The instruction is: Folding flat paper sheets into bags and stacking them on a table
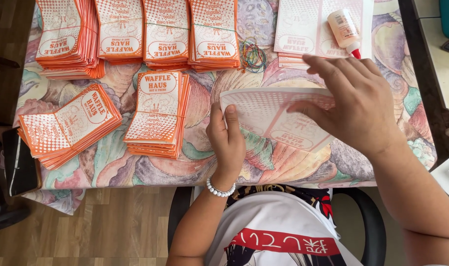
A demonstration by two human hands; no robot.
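Between both hands (288, 123), orange-dotted white paper sleeve (278, 116), orange stacks (158, 113) leftward

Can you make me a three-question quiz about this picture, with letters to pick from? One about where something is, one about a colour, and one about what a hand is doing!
1. Where is the glue bottle?
A. on the flat sheets
B. on the floor
C. in a hand

2. What colour is the printing on the paper bags?
A. blue
B. orange
C. green

3. The right hand is:
A. flat on the folded sheet
B. in a fist
C. off the table

Answers: 1 A, it lies on that pile at the far right. 2 B, orange dots and edges. 3 A, fingers spread, pressing down, while the left hand grips the edge.
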